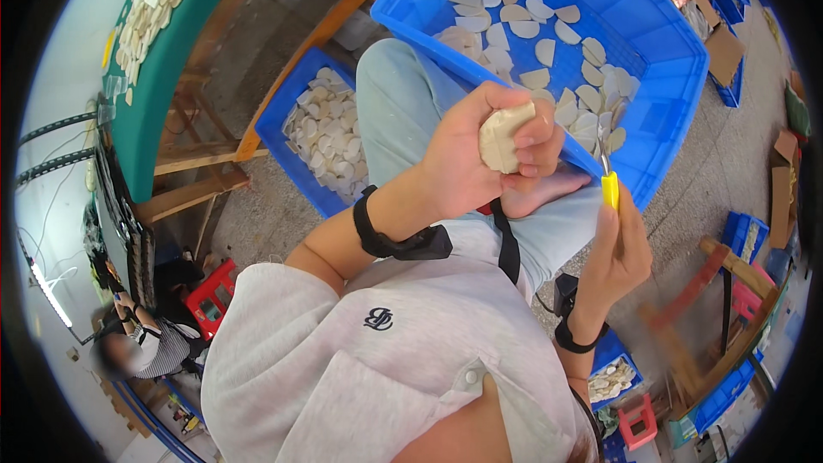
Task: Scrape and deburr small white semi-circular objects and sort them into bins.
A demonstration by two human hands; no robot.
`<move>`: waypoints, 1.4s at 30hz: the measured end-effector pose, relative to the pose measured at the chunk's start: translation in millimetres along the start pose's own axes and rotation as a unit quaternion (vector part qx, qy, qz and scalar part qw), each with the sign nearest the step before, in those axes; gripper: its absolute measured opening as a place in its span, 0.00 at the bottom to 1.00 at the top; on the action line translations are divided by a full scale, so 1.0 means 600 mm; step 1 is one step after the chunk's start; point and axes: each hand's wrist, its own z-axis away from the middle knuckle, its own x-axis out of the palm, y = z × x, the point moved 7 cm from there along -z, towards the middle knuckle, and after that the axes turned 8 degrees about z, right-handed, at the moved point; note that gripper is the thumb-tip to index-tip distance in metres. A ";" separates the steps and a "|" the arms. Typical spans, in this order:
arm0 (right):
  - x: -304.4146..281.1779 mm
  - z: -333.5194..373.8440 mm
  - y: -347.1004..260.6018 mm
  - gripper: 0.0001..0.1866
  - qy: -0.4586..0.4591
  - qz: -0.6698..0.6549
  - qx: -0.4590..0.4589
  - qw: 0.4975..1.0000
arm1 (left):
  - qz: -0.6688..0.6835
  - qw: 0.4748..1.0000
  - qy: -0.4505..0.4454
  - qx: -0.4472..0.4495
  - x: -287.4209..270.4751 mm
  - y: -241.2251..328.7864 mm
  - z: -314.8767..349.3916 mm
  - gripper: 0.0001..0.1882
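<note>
My left hand (459,150) is raised over my lap, fingers wrapped round a cream-coloured, rounded piece (501,139) with a rough, ridged face. Whether it is one piece or several pressed together, I cannot tell. To its right, my right hand (624,249) grips a slim tool with a yellow handle (609,190) and a narrow metal end pointing up and away from me. The metal end is apart from the held piece and shows against the large blue bin (677,60). Inside that bin lie many loose, pale half-moon pieces (544,51), heaped thickest at its near side.
A smaller blue bin (276,124) full of similar pale pieces stands left of my knee. Farther left is a green-covered table (171,60) with more pieces. Cardboard boxes (782,189) and a wooden frame stand right. Another person (159,343) sits at lower left near a red stool (210,298).
</note>
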 end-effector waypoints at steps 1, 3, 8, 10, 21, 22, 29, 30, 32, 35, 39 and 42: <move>0.000 0.001 0.000 0.13 0.000 -0.001 0.000 1.000 | -0.001 1.000 0.000 0.000 -0.001 0.000 0.000 0.21; -0.001 0.000 0.003 0.13 -0.008 -0.001 0.010 1.000 | 0.036 0.999 -0.006 -0.013 -0.003 -0.004 -0.001 0.22; -0.003 0.005 0.006 0.13 -0.004 0.002 -0.006 1.000 | 0.041 0.999 -0.010 -0.024 -0.007 -0.005 -0.001 0.23; -0.003 0.002 0.005 0.14 -0.006 -0.008 -0.016 1.000 | 0.040 0.999 -0.013 -0.028 -0.001 -0.009 0.002 0.23; 0.003 -0.015 -0.037 0.18 -0.081 0.012 -0.144 0.986 | -0.583 0.767 0.070 0.259 0.039 0.037 0.024 0.16; 0.004 -0.015 -0.038 0.18 -0.079 0.018 -0.149 0.985 | -0.582 0.768 0.071 0.259 0.035 0.037 0.025 0.16; 0.004 -0.013 -0.046 0.19 -0.074 0.049 -0.163 0.983 | -0.596 0.755 0.068 0.263 0.036 0.038 0.030 0.16; 0.004 -0.013 -0.047 0.19 -0.073 0.056 -0.164 0.982 | -0.596 0.758 0.070 0.256 0.035 0.037 0.030 0.15; 0.004 -0.013 -0.047 0.19 -0.073 0.063 -0.164 0.982 | -0.585 0.768 0.078 0.248 0.035 0.036 0.031 0.15; 0.005 -0.013 -0.048 0.18 -0.071 0.060 -0.166 0.982 | -0.577 0.774 0.085 0.247 0.032 0.036 0.033 0.15; 0.006 -0.012 -0.049 0.18 -0.078 0.071 -0.168 0.980 | -0.576 0.769 0.078 0.266 0.034 0.038 0.035 0.15; 0.006 -0.011 -0.049 0.18 -0.082 0.073 -0.167 0.980 | -0.589 0.757 0.077 0.272 0.035 0.039 0.037 0.15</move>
